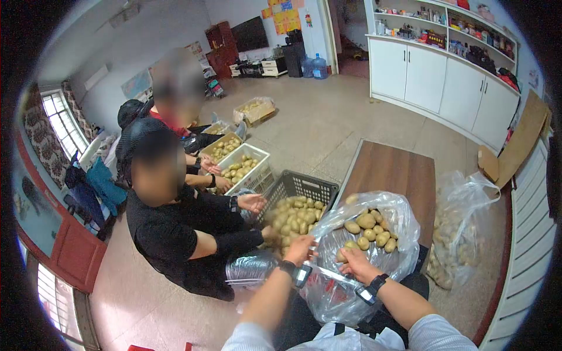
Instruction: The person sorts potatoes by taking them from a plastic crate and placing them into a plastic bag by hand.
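Note:
A clear plastic bag [404, 210] lies open before me, its rim spread over a brown wooden table [389, 169]. Several potatoes [381, 239] rest inside it. My right hand [358, 264] is closed on a potato [346, 249] at the bag's near side. Beside the bag's left rim, my left hand [301, 250] has its fingers apart, with nothing visible in them. A black crate [314, 186] full of potatoes stands just left of the bag.
A person in black [170, 245] sits at the left, hands near the crate. Farther back are a white crate [261, 174], boxes of potatoes and other people. A filled plastic bag [456, 234] stands right of the table.

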A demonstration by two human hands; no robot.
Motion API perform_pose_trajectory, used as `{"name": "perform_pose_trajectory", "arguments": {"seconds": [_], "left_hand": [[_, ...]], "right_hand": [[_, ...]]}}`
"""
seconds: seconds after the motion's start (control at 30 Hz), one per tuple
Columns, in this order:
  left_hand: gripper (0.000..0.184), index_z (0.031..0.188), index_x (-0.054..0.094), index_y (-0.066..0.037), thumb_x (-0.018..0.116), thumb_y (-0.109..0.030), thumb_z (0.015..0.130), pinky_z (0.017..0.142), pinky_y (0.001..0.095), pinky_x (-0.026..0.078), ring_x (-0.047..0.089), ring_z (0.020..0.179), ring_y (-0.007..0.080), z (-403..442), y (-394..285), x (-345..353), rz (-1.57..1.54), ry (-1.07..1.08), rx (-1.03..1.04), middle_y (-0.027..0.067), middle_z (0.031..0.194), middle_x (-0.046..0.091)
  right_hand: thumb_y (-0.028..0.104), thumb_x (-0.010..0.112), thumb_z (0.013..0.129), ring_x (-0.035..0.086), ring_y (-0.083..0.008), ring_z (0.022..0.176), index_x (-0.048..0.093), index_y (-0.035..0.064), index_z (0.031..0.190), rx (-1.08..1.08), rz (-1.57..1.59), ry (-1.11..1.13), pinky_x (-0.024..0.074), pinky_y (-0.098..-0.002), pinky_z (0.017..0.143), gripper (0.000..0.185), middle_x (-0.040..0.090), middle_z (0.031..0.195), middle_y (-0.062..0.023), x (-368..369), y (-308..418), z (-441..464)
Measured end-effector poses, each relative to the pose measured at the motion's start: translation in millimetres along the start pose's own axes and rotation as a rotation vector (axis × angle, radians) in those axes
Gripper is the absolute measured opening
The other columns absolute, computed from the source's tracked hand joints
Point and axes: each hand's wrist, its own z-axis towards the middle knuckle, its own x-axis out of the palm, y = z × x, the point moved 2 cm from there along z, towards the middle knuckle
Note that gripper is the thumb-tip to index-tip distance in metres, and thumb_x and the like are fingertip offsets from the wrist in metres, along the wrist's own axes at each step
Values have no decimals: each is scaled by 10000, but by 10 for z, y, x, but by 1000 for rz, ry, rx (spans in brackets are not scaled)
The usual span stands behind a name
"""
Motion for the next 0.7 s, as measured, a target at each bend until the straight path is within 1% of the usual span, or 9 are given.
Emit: {"name": "perform_pose_trajectory", "arguments": {"seconds": [0.1,0.13,0.17,0.33,0.4,0.43,0.5,0.57,0.7], "left_hand": [[379,1164,515,-43,522,-328,915,446,273,445,615,572,183,-31,24,61,66,86,-63,90,991,616],[388,1167,515,-45,523,-342,917,447,272,445,621,585,181,-35,31,74,307,189,113,91,993,620],[397,1162,518,-51,528,-364,918,450,271,446,624,594,178,-11,68,95,259,238,30,89,979,626],[385,1128,525,-68,531,-396,927,454,276,450,619,605,176,-1,18,186,281,331,10,82,951,629],[282,1123,525,-102,545,-309,933,558,288,478,605,760,193,254,235,51,-115,519,-175,50,979,598],[282,1123,525,-102,545,-309,933,558,288,478,605,760,193,216,203,47,-116,519,-175,50,979,598],[338,1129,508,-76,509,-357,941,555,299,477,584,732,225,138,114,-17,-113,274,-101,64,985,585],[341,1133,506,-67,500,-352,944,548,300,479,585,735,235,79,8,-56,-172,178,-69,75,993,582],[335,1161,486,-52,464,-317,957,533,312,488,582,755,251,242,91,-337,-454,-56,3,109,1039,563]], "right_hand": [[370,441,970,550,-121,522,533,43,1014,-56,-287,5,451,-237,459,342,619,807,-87,142,78,130],[410,409,971,514,-100,514,545,46,989,-107,-318,95,419,-237,447,388,592,731,-52,192,114,141],[410,409,971,514,-100,514,545,46,989,-110,-317,94,419,-237,447,388,592,731,-52,252,130,155],[411,449,946,596,-296,671,566,-23,1037,-340,-597,34,464,-391,619,459,620,796,-171,315,-8,493],[395,457,944,612,-343,747,561,-31,1046,-411,-613,13,472,-415,685,450,629,850,-208,294,-18,490],[371,474,935,601,-364,818,566,-25,1050,-437,-662,-43,462,-427,737,423,626,895,-215,331,167,305],[348,491,926,590,-385,888,571,-19,1055,-461,-710,-100,452,-438,788,398,623,940,-221,283,188,260],[244,591,860,606,-322,891,574,51,1073,-804,-1155,-292,484,-407,756,288,627,944,-142,45,9,375],[166,615,790,530,-343,1028,580,65,1056,-765,-1449,-335,454,-441,823,287,580,1097,-150,-196,9,179]]}}
